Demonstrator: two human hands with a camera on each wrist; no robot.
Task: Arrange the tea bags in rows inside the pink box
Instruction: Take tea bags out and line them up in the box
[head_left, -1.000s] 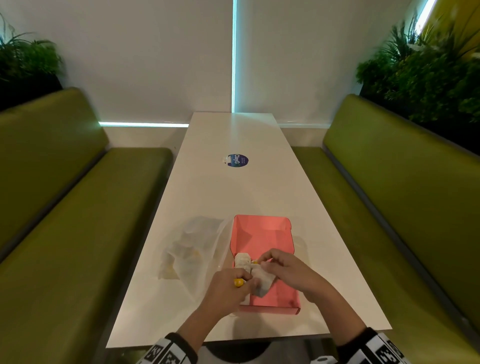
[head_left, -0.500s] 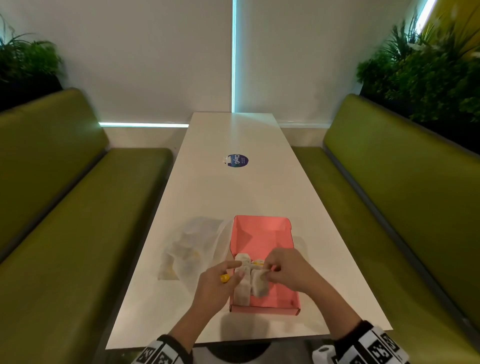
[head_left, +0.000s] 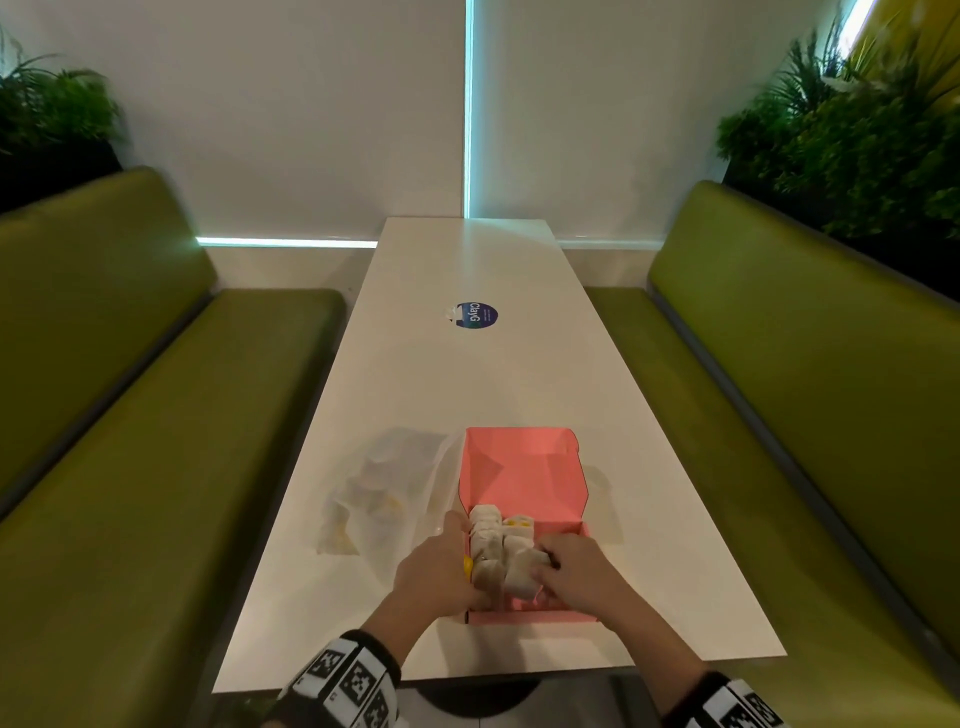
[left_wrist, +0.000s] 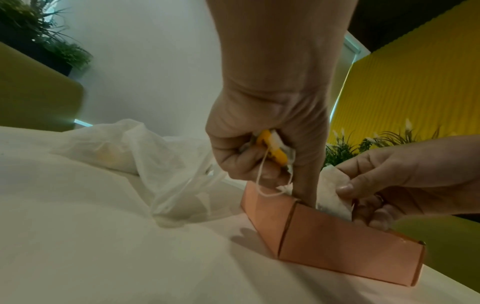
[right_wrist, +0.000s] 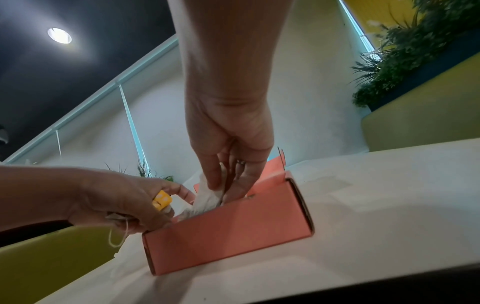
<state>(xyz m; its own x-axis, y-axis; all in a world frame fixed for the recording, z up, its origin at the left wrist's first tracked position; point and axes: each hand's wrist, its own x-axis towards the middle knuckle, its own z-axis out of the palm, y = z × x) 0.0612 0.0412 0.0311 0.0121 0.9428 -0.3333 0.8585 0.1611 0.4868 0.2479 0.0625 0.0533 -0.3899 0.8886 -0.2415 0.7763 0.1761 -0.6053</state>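
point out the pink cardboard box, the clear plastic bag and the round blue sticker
pink cardboard box (head_left: 519, 467): head view, on the open lid's inside.
clear plastic bag (head_left: 379, 488): head view, on its crumpled middle.
round blue sticker (head_left: 477, 315): head view, on its centre.

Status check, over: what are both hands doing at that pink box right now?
Left hand grips a yellow-tagged tea bag at pink box. Right hand pinches another tea bag inside. Nothing blocking.

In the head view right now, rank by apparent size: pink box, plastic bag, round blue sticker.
1. pink box, lid included
2. plastic bag, looks close to the box; its clear edges blur, so unsure
3. blue sticker, farther off
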